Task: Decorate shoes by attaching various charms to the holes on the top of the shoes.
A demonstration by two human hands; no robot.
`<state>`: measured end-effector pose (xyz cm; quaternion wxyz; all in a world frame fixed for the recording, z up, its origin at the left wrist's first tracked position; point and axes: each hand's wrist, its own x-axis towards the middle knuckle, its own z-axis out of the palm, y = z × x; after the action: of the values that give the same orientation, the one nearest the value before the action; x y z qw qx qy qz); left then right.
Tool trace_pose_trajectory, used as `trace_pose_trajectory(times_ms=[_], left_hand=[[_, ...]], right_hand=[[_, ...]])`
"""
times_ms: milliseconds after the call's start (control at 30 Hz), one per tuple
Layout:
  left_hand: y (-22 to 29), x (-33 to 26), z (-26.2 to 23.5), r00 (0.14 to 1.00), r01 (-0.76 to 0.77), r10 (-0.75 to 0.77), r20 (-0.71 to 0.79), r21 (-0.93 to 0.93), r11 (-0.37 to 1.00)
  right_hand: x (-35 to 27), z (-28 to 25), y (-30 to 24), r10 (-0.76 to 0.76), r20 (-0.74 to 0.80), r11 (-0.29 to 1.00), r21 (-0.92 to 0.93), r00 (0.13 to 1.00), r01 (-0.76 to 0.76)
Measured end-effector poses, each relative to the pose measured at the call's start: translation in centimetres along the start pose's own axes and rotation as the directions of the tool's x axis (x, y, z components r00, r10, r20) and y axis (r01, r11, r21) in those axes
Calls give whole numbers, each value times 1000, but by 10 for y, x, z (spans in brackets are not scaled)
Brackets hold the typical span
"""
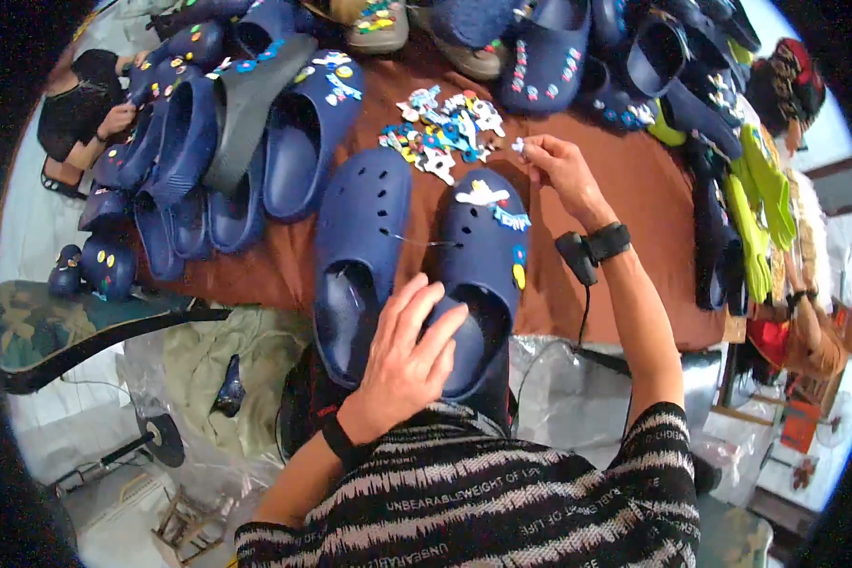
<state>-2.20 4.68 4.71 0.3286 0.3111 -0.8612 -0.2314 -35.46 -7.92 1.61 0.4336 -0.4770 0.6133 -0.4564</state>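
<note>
Left hand (412, 346): fingers loosely spread over inner rims of plain blue clog (362, 213) and decorated blue clog (473, 260); firm contact unclear. Right hand (530, 150): fingertips pinched on small pale piece (518, 145), right of charm pile (457, 128). Clogs: side by side, toes on brown-covered surface (615, 265).

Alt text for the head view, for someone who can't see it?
A person's right hand pinches a small pale piece beside a pile of colourful charms; the left hand lies over two navy clogs, only one decorated. More clogs crowd the brown cloth.
</note>
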Motion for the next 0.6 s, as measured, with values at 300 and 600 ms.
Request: trace_pose_trajectory(times_ms=[300,600], left_hand=[[-13,21,17,990,28,-28,141,-1,1000],[-9,18,18,970,120,-102,223,-69,990]], right_hand=[[-172,17,15,215,99,891,388,971,-237],[-182,48,0,291,111,818,487,950,-307]])
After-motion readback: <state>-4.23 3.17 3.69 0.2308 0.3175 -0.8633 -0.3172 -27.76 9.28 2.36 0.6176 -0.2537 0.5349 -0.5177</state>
